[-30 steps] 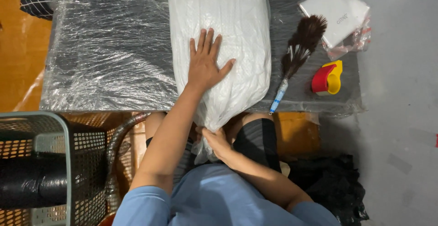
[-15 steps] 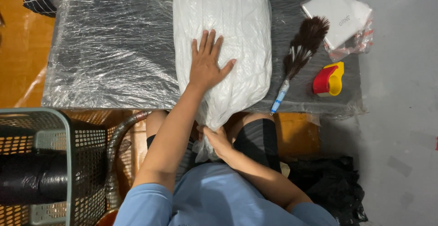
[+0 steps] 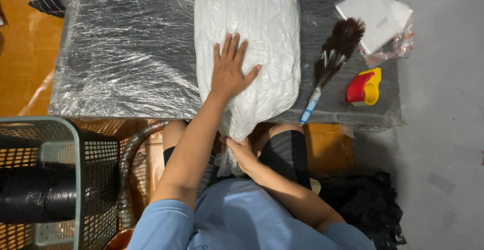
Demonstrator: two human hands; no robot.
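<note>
A large white pillow in a crinkled white cover lies lengthwise on a table wrapped in clear plastic film. My left hand rests flat on the pillow's near half, fingers spread. The cover's loose open end hangs over the table's near edge. My right hand grips that bunched end below the edge, above my lap.
A dark feather duster with a blue handle lies right of the pillow. A red and yellow tape dispenser and a packet of white folded cloth sit at the table's right. A grey mesh basket stands at my left, a black bag at my right.
</note>
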